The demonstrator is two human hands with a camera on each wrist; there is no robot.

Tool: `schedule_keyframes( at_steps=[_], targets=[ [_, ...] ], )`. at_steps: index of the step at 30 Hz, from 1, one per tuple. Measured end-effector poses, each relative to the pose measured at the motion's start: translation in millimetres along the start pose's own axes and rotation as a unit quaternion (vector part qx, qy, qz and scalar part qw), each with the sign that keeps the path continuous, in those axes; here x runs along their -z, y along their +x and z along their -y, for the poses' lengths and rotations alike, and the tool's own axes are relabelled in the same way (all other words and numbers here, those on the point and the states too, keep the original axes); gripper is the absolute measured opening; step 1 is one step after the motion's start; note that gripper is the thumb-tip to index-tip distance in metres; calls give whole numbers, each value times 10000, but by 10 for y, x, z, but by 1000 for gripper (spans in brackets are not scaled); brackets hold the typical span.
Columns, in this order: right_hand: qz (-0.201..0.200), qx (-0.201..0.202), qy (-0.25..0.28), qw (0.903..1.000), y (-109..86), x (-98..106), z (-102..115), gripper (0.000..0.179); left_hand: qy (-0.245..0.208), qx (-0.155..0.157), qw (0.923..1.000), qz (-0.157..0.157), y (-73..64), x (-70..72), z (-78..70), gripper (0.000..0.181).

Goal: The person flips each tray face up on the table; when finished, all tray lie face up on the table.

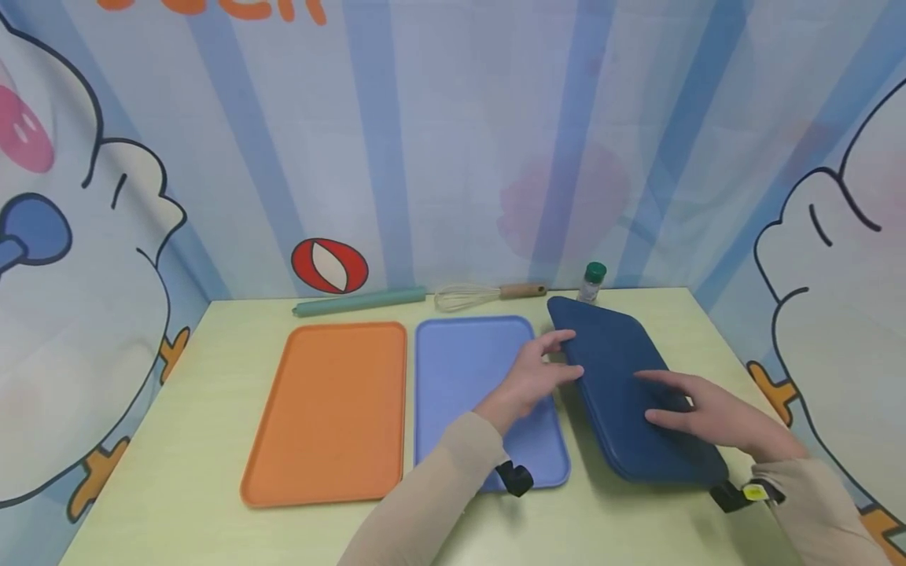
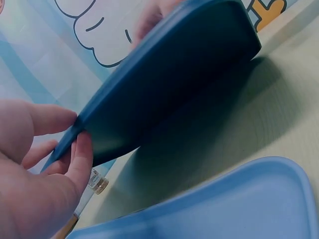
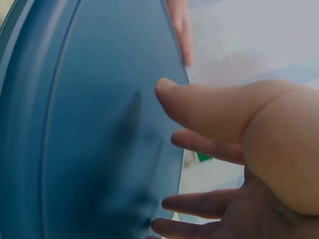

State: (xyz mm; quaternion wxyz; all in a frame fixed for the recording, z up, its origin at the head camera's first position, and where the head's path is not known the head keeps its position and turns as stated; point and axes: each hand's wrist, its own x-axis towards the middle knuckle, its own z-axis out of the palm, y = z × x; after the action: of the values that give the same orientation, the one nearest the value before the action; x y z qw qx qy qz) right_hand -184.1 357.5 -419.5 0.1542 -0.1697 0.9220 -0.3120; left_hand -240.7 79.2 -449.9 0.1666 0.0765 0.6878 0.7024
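Observation:
A dark blue tray (image 1: 623, 393) is tilted on the right side of the table, its left long edge raised off the tabletop. My left hand (image 1: 531, 381) pinches that raised edge between thumb and fingers; in the left wrist view, the left hand (image 2: 45, 169) has fingers on both faces of the rim. Over the tray's broad upper face is my right hand (image 1: 715, 413), fingers extended. Seen from the right wrist, the right hand's fingers (image 3: 199, 201) spread close to the tray face, apparently not gripping it. A light blue tray (image 1: 470, 377) lies flat below the left forearm.
An orange tray (image 1: 333, 413) lies flat at the left. Along the back edge are a green rolling pin (image 1: 361, 302), a whisk (image 1: 488, 295) with a wooden handle, and a small green-capped jar (image 1: 591, 281). A printed curtain (image 1: 453, 157) stands behind the table (image 1: 177, 440).

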Motion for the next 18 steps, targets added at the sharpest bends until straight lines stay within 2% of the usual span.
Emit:
schedule_keyframes(
  at_steps=[5, 9, 14, 18],
  targets=[
    [-117, 579, 75, 9982, 41, 9, 197, 59, 0, -108, 9999, -24, 2, -16, -8, 56],
    [-98, 805, 73, 9967, 61, 12, 371, 51, 119, -177, 9998, -25, -3, -16, -11, 55],
    [74, 869, 146, 9961, 55, 21, 537, 48, 226, -246, 9994, -54, 11, -4, -19, 53],
    [326, 762, 371, 9959, 37, 32, 630, 44, 294, -329, 9990, -33, 15, 23, -34, 54]
  ],
)
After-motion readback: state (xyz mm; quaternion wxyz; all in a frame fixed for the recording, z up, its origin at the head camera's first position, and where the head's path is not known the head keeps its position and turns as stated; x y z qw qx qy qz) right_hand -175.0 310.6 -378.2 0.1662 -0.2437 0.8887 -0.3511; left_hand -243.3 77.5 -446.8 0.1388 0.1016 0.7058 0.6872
